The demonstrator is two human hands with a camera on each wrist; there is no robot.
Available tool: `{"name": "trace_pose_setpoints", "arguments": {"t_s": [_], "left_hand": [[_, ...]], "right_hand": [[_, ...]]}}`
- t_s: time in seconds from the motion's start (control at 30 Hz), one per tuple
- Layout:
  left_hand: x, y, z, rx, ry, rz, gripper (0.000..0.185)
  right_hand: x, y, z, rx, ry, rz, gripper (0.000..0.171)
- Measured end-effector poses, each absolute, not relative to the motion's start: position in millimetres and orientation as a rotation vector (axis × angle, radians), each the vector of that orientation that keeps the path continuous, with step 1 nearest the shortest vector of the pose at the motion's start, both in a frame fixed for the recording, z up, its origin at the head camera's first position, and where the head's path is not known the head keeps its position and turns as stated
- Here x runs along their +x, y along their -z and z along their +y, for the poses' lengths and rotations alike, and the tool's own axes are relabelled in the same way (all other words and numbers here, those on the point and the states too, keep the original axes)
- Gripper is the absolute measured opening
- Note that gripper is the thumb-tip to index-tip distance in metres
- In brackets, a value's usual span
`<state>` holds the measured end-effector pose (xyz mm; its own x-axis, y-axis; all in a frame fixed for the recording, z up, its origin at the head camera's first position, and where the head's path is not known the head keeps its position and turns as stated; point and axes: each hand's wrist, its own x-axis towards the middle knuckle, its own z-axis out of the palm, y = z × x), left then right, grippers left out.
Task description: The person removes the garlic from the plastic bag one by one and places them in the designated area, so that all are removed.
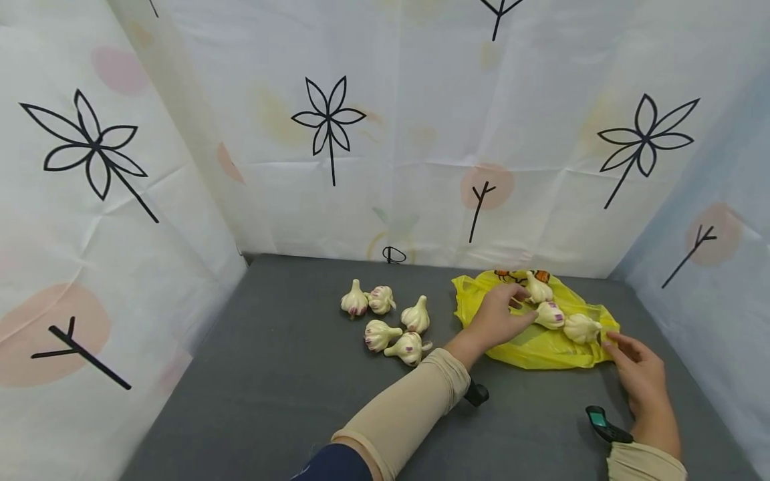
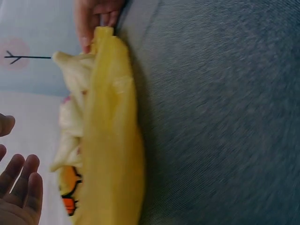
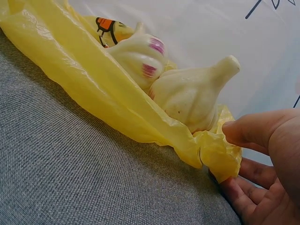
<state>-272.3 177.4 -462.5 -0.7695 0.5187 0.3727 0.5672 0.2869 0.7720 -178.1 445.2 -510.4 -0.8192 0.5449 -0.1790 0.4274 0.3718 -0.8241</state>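
A yellow plastic bag (image 1: 523,351) lies spread at the back right of the table. Three garlic bulbs rest on it: one at the back (image 1: 539,290), one in the middle (image 1: 550,315) and one near the right end (image 1: 581,328). Over the bag, my left hand (image 1: 502,312) hovers beside the bulbs with its fingers apart; in the left wrist view nothing lies between those fingers (image 2: 33,187). With thumb and fingers, my right hand (image 1: 644,374) pinches the bag's right corner, and the right wrist view shows the crumpled plastic (image 3: 220,157) there.
To the left, several more garlic bulbs (image 1: 415,317) sit in a loose group on the dark grey table (image 1: 271,374). White patterned cloth (image 1: 397,133) rises behind the table and along both sides. Black wrist devices (image 1: 604,427) show near both wrists.
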Motion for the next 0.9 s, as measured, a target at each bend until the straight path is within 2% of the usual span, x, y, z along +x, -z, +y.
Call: {"name": "trace_pose_setpoints", "arguments": {"t_s": [0.43, 0.67, 0.9], "left_hand": [[-279.6, 485.0, 216.4, -0.917, 1.337, -2.774, 0.042], [-279.6, 494.0, 223.1, -0.845, 1.0, -2.923, 0.036], [-280.1, 497.3, 226.7, -0.788, 0.879, -2.906, 0.028]], "right_hand": [[-181.3, 506.8, 446.3, -0.857, -1.4, -2.491, 0.059], [-179.9, 509.1, 443.1, -0.892, -1.449, -2.486, 0.059], [-180.1, 509.1, 443.8, -0.894, -1.452, -2.495, 0.061]]}}
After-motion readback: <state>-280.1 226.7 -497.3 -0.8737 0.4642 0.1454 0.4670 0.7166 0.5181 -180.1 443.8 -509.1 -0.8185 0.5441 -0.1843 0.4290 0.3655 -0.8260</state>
